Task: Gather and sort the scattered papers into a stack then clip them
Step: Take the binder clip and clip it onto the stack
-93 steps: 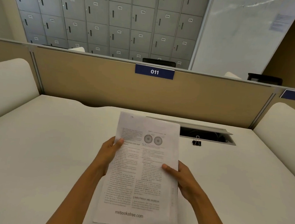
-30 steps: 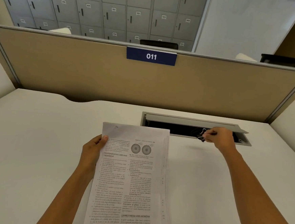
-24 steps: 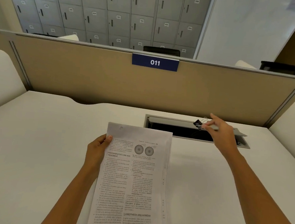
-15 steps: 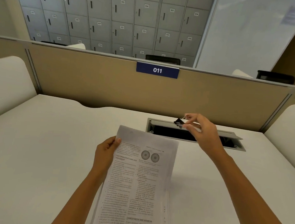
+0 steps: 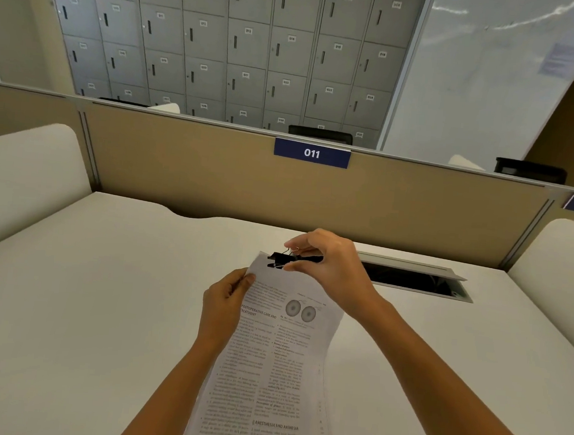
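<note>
"Where is the clip lying against the stack?"

"The clip (image 5: 280,259) is sitting right at the stack's (image 5: 277,360) far edge, beside its far left corner. The right hand (image 5: 329,268) is pinching its wire handles between thumb and fingers, arching in over that edge from the right."

"And the stack's long side?"

"It is running from the far edge back toward the person. The left hand (image 5: 225,301) is gripping the stack's left edge just below the corner, thumb on top."

"Is the clip biting paper yet?"

"I cannot tell. I am judging that its mouth needs sliding onto the far edge, along the stack's length."
</note>
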